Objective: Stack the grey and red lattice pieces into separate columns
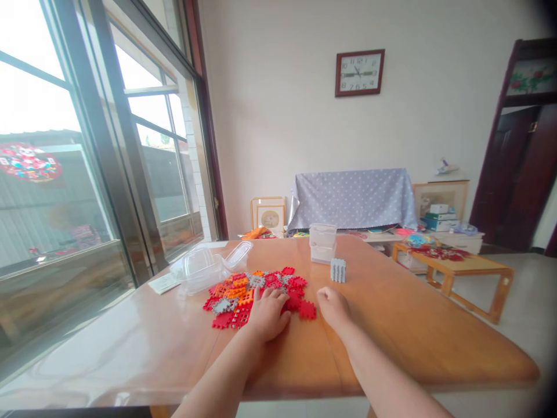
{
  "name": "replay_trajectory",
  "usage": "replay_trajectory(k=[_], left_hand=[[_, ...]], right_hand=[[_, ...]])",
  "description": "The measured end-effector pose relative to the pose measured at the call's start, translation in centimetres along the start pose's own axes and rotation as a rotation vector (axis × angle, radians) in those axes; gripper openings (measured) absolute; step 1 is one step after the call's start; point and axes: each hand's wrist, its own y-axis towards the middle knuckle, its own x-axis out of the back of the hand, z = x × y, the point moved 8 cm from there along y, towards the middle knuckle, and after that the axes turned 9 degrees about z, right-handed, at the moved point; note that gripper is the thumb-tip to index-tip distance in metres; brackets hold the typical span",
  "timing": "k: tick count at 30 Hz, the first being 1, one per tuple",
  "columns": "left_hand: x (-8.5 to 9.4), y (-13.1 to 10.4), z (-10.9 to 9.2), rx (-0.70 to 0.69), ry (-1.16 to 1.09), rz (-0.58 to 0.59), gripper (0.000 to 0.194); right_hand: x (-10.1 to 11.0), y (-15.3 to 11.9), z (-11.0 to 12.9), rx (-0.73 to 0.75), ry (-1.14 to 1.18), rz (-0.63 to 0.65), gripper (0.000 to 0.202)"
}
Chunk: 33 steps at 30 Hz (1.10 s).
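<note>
A loose heap of red, orange and grey interlocking plastic tiles (238, 293) lies on the table. My left hand (267, 313) rests palm down over the right part of the heap, its fingers spread on red tiles. One red tile (307, 310) lies at the heap's right edge, between my hands. My right hand (334, 306) is curled closed just above the tabletop or on it; its palm side is hidden, so any content cannot be seen. Beyond it stands a small grey block of toothed tiles (338, 270), apart from the heap.
A clear plastic box (322, 244) stands behind the grey block. Clear plastic containers (198, 270) and a paper sheet (164, 283) lie left of the heap on the wooden table (418, 325). A low wooden table (470, 264) stands at the right, a window at the left.
</note>
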Motion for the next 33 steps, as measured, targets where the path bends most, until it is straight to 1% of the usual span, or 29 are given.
replay_trajectory(k=[6, 9, 13, 17, 22, 26, 29, 33], left_hand=[[0.8, 0.7, 2.4, 0.161, 0.078, -0.019, 0.027], [0.9, 0.6, 2.7, 0.195, 0.103, -0.04, 0.027], [0.3, 0.4, 1.4, 0.161, 0.126, -0.075, 0.029], [-0.8, 0.2, -0.2, 0.159, 0.079, -0.038, 0.033], [-0.8, -0.8, -3.0, 0.113, 0.064, -0.005, 0.03], [-1.0, -2.0, -5.0, 0.055, 0.03, 0.022, 0.035], [-1.2, -3.0, -5.0, 0.053, -0.015, 0.008, 0.035], [-0.5, -3.4, -3.3, 0.161, -0.029, -0.046, 0.029]], right_hand=[[0.1, -0.2, 0.3, 0.007, 0.038, 0.012, 0.023], [0.1, -0.3, 0.4, 0.019, 0.072, 0.022, 0.023], [-0.1, -0.3, 0.2, 0.014, 0.099, 0.028, 0.026], [0.0, -0.4, 0.1, -0.005, 0.094, 0.028, 0.025], [0.3, -0.5, -0.1, -0.022, 0.098, 0.022, 0.027], [0.3, -0.6, -0.2, -0.022, 0.116, 0.023, 0.028], [0.2, -0.7, -0.1, -0.017, 0.121, 0.028, 0.028], [0.2, -0.8, 0.1, -0.017, 0.117, 0.032, 0.027]])
